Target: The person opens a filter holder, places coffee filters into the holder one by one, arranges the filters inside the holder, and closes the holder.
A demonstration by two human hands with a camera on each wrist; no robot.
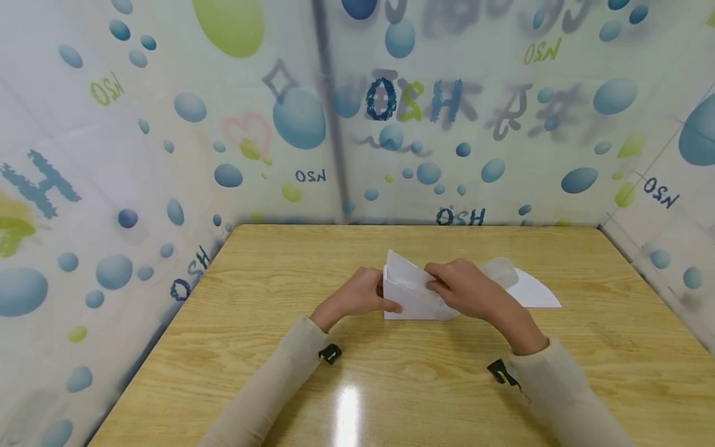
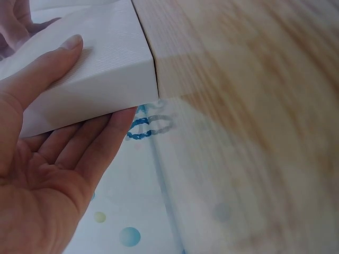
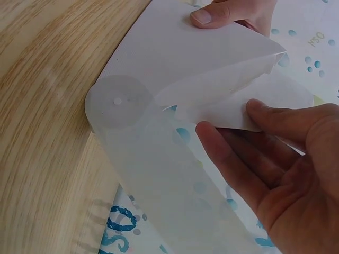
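Note:
A white box (image 1: 410,300) with flat faces and sharp edges stands at the middle of the table. My left hand (image 1: 363,292) grips its left end, the thumb on one face and the fingers against another, as the left wrist view shows. At the box's other end, my right hand (image 1: 466,285) pinches a white flap (image 3: 228,110) between thumb and fingers. That end gapes beside the flap, but its inside is mostly hidden. A translucent, round-ended strip (image 3: 159,164) with a small pale dot overlaps the box's corner in the right wrist view.
Behind my right hand, a white curved-edged sheet (image 1: 533,293) lies on the wooden table (image 1: 251,372), partly under a translucent piece (image 1: 503,271). A patterned cloth wall (image 1: 391,167) rises at the table's back edge, and others flank the sides. Small black clips (image 1: 331,354) sit by both cuffs.

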